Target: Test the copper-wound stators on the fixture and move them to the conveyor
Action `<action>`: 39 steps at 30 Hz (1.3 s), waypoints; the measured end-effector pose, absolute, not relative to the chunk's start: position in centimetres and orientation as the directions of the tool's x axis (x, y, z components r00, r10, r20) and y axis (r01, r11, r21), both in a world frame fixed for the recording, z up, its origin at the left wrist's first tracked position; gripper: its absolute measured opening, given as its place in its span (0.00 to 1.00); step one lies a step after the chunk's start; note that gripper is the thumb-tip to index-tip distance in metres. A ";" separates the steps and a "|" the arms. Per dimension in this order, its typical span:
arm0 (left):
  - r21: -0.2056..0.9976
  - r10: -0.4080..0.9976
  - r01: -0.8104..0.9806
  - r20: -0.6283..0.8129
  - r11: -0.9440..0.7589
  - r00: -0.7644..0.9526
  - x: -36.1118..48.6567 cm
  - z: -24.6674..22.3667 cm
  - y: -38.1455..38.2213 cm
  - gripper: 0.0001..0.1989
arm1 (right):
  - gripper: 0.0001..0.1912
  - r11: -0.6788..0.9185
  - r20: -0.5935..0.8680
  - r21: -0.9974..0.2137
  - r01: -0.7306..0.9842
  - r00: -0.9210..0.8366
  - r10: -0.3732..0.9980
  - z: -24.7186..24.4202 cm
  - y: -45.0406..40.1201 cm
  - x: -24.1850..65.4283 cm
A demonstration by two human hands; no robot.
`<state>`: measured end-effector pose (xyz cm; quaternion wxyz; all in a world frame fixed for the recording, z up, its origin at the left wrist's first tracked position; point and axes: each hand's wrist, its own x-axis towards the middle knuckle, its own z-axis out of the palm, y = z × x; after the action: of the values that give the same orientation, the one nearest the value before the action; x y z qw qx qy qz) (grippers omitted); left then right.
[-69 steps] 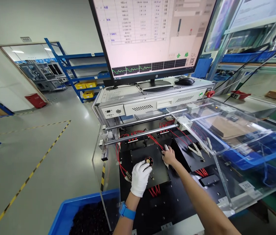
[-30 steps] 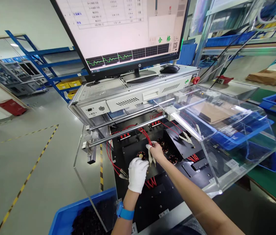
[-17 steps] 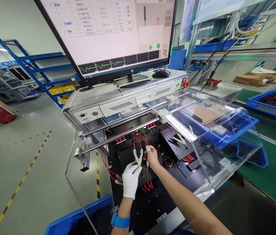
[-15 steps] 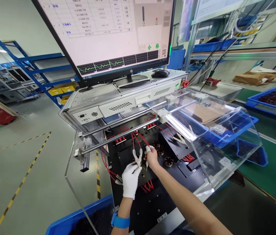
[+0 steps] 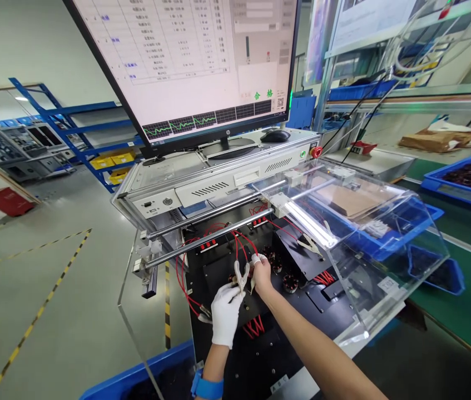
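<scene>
Clip handling appears in hand: my left fingers pinch an alligator clip, my right fingers close around a second clip; next move calls for slack red leads.

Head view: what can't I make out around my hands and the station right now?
All in the head view:
Whitish Y-shaped clip: the tip, at the fingers of the white-gloved left hand, is too small to show what it grips.
Second whitish clip: mostly hidden by the right hand.
Black-framed monitor: table print too blurred; top edge cut off.
Blue plastic bin: cut off by the bottom edge.
</scene>
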<state>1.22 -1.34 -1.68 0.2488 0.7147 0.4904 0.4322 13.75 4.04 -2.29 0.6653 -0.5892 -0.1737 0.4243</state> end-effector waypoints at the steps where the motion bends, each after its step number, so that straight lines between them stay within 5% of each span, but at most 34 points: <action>1: 0.762 0.907 0.497 0.389 -0.415 0.162 1.0 -1.8 -1.5 0.08 | 0.11 -0.046 -0.261 -0.933 -0.358 0.581 0.771 -2.2 4.1 14.0; 4: 0.656 0.856 0.563 0.470 -0.503 0.216 -0.6 -3.1 -2.8 0.10 | 0.14 -0.030 -0.240 -0.939 -0.343 0.590 0.771 -2.0 4.5 15.5; 7: 0.645 0.863 0.668 0.505 -0.372 -0.007 -3.1 -5.0 -5.0 0.12 | 0.20 -0.019 -0.172 -0.970 -0.242 0.628 0.759 -2.4 4.6 17.3; 10: 0.835 0.846 0.547 0.249 0.059 -0.471 -4.8 -6.8 -6.1 0.24 | 0.23 -0.013 -0.094 -0.992 -0.127 0.653 0.751 -3.0 4.5 18.3; 13: 0.916 0.821 0.273 -0.096 0.294 -0.563 -5.0 -7.4 -5.5 0.27 | 0.21 -0.014 -0.148 -0.974 -0.227 0.589 0.794 -3.1 4.3 17.9; 20: 0.979 0.893 -0.086 -0.203 0.184 -0.402 -3.2 -3.3 -5.8 0.19 | 0.18 0.041 -0.159 -0.931 -0.364 0.503 0.850 -2.2 4.3 16.2; 25: 0.866 0.944 -0.489 -0.245 0.109 -0.223 -1.4 -0.2 -5.7 0.18 | 0.17 0.054 -0.190 -0.903 -0.427 0.508 0.840 -2.3 4.2 15.6; 32: 0.828 0.856 -0.561 -0.287 -0.004 -0.430 -0.3 -0.9 -2.6 0.19 | 0.16 0.030 -0.234 -0.890 -0.455 0.513 0.826 -2.0 4.0 15.0; 39: 0.810 0.854 -0.586 -0.293 -0.017 -0.430 0.0 -1.1 -1.8 0.19 | 0.16 0.030 -0.222 -0.897 -0.442 0.506 0.833 -1.9 4.0 15.2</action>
<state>0.05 -1.76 -1.08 0.5148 0.1408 0.4760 0.6990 15.21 3.99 -1.87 0.6926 -0.5228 -0.1872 0.4604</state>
